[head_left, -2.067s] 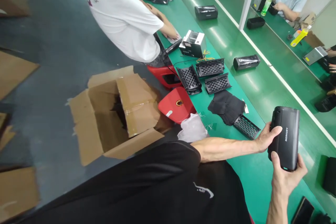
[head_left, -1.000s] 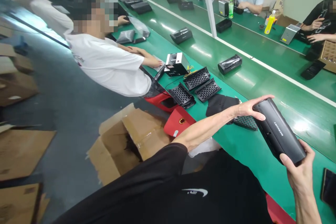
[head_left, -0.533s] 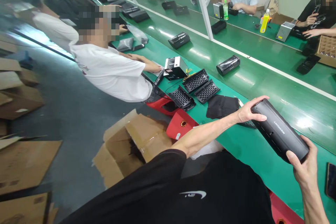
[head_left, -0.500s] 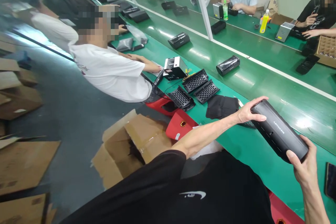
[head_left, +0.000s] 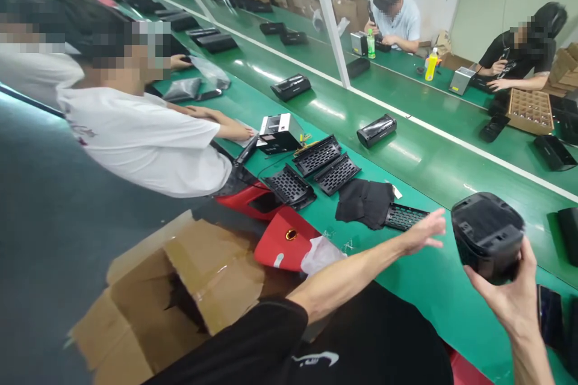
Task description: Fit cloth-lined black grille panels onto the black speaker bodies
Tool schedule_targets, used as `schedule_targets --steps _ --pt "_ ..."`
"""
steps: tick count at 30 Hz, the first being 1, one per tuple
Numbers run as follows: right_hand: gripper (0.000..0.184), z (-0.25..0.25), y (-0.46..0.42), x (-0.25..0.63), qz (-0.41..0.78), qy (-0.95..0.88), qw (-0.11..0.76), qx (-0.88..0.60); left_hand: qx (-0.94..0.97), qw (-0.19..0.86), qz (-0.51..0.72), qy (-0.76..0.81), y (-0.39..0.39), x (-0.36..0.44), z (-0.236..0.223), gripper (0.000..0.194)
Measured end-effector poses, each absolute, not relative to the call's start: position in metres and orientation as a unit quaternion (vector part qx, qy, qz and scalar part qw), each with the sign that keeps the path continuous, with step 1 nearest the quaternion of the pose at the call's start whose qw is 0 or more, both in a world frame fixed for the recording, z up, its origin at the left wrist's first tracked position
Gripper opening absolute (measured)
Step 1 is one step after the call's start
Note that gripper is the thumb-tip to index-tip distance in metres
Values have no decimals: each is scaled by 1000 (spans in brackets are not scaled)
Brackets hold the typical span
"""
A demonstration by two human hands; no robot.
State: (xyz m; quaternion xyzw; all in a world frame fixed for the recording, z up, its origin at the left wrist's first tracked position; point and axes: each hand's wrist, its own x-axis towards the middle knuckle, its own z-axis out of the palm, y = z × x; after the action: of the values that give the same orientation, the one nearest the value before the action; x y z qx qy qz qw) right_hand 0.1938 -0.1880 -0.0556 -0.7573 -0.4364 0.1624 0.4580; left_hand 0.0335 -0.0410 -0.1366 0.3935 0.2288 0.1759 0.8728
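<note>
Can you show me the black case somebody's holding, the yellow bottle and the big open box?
Black case [head_left: 487,239]: head view, middle of its body.
Yellow bottle [head_left: 431,66]: head view, its side, below the cap.
Open box [head_left: 228,264]: head view, its taped cardboard flap.

Glossy black plastic gives the held speaker housing [head_left: 487,237] its sheen, the perforated grilles [head_left: 336,173] look like matt plastic, the fabric pieces [head_left: 365,201] dull cloth, and the green tabletop [head_left: 433,277] smooth.
</note>
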Motion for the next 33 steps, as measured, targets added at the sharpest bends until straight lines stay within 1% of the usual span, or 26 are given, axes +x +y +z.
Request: schedule_targets --steps 2,3,4,5,7,9,11,13,14,15,16,18,22,27,30,33 --pt "109 -46 -193 209 92 -508 360 -777 485 817 222 221 -29 24 -116 131" --pt "103 -43 -195 215 65 -550 303 -776 542 783 233 195 -24 20 -105 137" --pt "97 -42 -196 218 48 -585 255 -769 602 745 237 164 -21 18 -94 137" --pt "93 -41 -196 220 41 -609 225 -759 654 706 237 137 -19 18 -85 131" --pt "89 -43 -195 219 32 -634 202 -746 713 647 247 112 -19 21 -73 112" --pt "87 -45 -197 220 35 -653 217 -725 720 629 269 119 -22 22 -70 99" --pt "92 -47 -206 226 36 -650 261 -713 703 636 279 151 -22 19 -73 95" --pt "110 -52 -220 237 58 -605 315 -729 663 674 265 190 -20 11 -77 95" --pt "120 -54 -228 241 89 -568 341 -743 638 700 251 202 -18 7 -79 96" --pt "126 -58 -234 244 130 -529 365 -755 615 724 236 205 -16 3 -81 97" --pt "128 -61 -240 245 173 -492 386 -761 597 744 223 198 -13 -1 -82 98" --pt "121 -68 -246 243 228 -439 420 -761 588 766 195 171 -10 -6 -84 100" --pt "105 -82 -249 234 216 -402 467 -757 602 763 173 159 -10 -10 -83 102" --pt "98 -99 -246 233 235 -345 495 -762 585 759 200 206 -17 -4 -94 96" --pt "92 -106 -240 233 314 -258 517 -753 574 762 188 232 -12 1 -104 92" --pt "85 -113 -236 232 448 -143 521 -712 577 773 97 247 -3 4 -112 93"
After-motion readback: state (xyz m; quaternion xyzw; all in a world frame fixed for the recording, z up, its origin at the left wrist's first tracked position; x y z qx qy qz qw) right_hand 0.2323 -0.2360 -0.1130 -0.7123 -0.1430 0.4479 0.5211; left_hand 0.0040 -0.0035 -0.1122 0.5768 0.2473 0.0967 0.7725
